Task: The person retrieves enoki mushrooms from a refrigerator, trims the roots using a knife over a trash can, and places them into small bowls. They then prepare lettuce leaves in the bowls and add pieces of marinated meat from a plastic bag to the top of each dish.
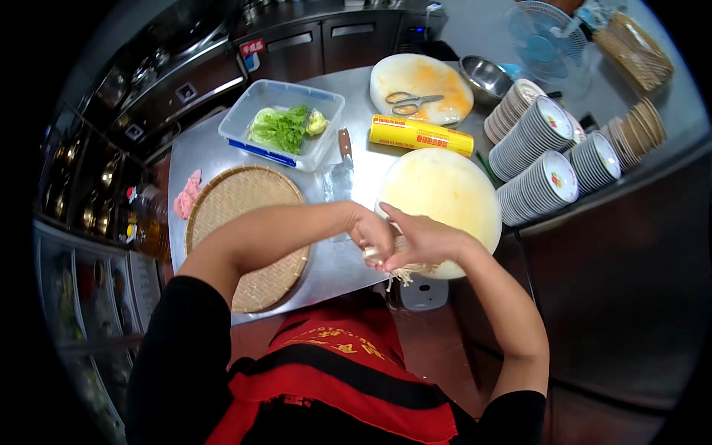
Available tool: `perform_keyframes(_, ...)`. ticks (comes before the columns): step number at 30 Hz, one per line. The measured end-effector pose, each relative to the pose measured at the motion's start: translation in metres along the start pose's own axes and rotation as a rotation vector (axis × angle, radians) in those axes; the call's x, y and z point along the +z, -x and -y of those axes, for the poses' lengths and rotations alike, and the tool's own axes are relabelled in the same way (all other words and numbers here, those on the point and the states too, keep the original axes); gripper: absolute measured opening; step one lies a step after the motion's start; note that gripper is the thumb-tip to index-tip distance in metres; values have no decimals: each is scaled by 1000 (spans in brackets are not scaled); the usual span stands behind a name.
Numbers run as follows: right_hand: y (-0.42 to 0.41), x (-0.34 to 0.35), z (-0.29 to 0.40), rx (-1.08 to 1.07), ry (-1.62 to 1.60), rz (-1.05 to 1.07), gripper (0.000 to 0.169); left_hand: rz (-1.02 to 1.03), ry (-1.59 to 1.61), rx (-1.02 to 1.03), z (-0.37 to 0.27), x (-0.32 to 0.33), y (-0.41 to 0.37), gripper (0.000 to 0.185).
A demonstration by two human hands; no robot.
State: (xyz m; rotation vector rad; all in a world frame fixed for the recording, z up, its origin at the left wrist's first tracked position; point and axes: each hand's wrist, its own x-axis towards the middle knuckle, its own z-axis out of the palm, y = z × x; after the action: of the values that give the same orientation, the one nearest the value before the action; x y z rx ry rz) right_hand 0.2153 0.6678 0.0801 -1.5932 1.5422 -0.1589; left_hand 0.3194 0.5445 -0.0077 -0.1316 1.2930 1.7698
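Observation:
Both my hands meet at the near left edge of a round, pale cutting board, around a bunch of enoki mushrooms. My left hand has its fingers curled on the mushrooms from the left. From the right my right hand closes over the bunch, thumb raised, its fingers partly hidden. Thin stems and small caps hang below the hands, past the table edge. Left of the board, a cleaver with a brown wooden handle lies on the steel table.
A round bamboo tray lies left, beside a pink cloth. Behind stand a plastic box with lettuce, a yellow cling wrap box and another board bearing scissors. Stacked plates line the right.

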Motion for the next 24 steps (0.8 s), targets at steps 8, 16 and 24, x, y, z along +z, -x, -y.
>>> perform_keyframes(8, -34, 1, -153, -92, -958, 191, 90, 141, -59, -321, -74, -80, -48, 43)
perform_keyframes(16, -35, 37, -183, -237, -1752, -17, 68, -17, 251, -249, -103, -132, -50, 49)
perform_keyframes(24, -44, 16, -165, -33, -1688, -467, 49, -308, 371, 428, -52, -125, -61, 47)
